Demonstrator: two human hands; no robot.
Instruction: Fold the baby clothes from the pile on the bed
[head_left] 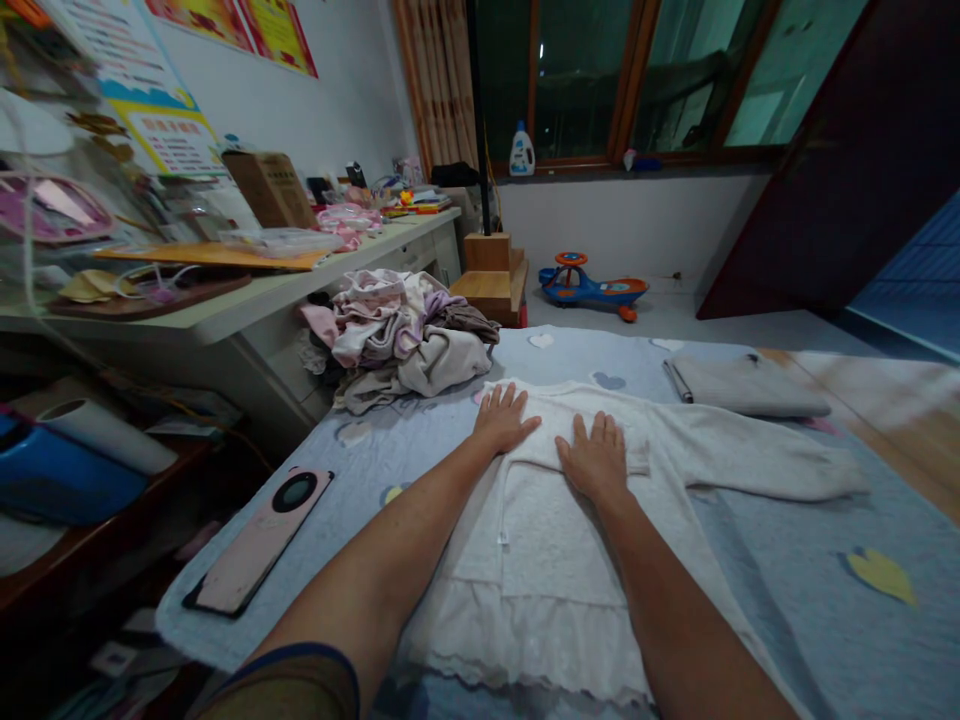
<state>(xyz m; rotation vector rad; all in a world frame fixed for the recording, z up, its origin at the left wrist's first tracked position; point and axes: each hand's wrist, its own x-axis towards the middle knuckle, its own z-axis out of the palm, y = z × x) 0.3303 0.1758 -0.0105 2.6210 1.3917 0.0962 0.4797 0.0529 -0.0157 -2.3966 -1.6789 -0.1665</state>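
A white long-sleeved child's top [562,540] with a ruffled hem lies spread on the bed. Its left side is folded inward, with that sleeve laid across the chest, while the other sleeve stretches out to the right. Near the shoulder at the upper left, my left hand [504,420] rests flat on the cloth, fingers spread. My right hand [596,455] lies flat on the folded-over sleeve, its fingers stretched out. Neither hand grips the fabric.
A heap of crumpled clothes [405,330] sits at the bed's far left. A pink phone [259,545] lies on the left edge of the patterned bedsheet [810,560]. Folded grey clothing [750,385] is at the right. Beyond stand a cluttered desk [225,310] and a blue ride-on toy [592,290].
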